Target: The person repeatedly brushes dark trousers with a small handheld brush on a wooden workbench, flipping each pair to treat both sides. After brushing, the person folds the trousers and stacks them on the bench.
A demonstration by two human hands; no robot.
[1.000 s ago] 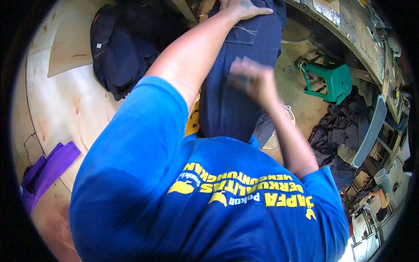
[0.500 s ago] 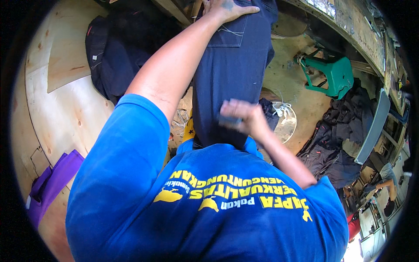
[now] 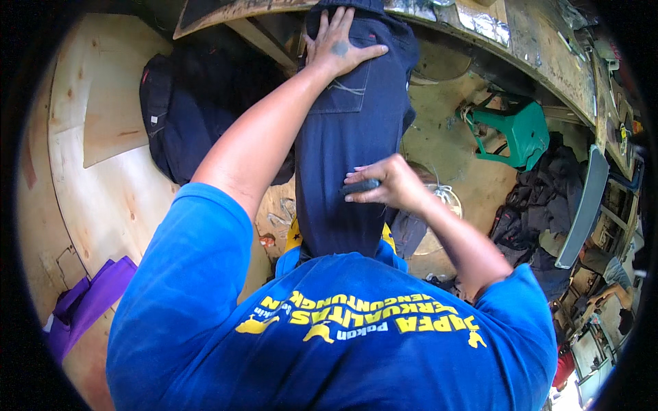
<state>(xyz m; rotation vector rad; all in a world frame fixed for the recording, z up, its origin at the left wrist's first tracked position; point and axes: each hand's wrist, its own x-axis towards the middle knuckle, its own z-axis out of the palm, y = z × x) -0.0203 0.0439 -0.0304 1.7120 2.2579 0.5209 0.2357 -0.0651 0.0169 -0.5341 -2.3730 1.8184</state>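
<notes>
A pair of dark blue jeans point(image 3: 336, 151) lies lengthwise over my lap, its back pocket with pale stitching toward the far end. My left hand point(image 3: 338, 48) presses flat on the cloth above that pocket, fingers spread and thumb out to the right. Lower down the leg, my right hand point(image 3: 399, 183) is closed round a small dark block point(image 3: 362, 185), whose exact kind I cannot make out. The block rests on or just over the cloth; part of it is hidden by my fingers.
Dark garments point(image 3: 199, 109) are heaped at the left on plywood, with a purple cloth point(image 3: 89, 301) nearer. A green plastic stool point(image 3: 524, 130) lies tipped at the right, near another dark clothing pile point(image 3: 541, 192). A wooden bench edge point(image 3: 439, 17) runs across the far side.
My right hand, blurred before, now shows sharply with the dark block. My left hand and the jeans appear slightly lower in view, and more of the far bench shows.
</notes>
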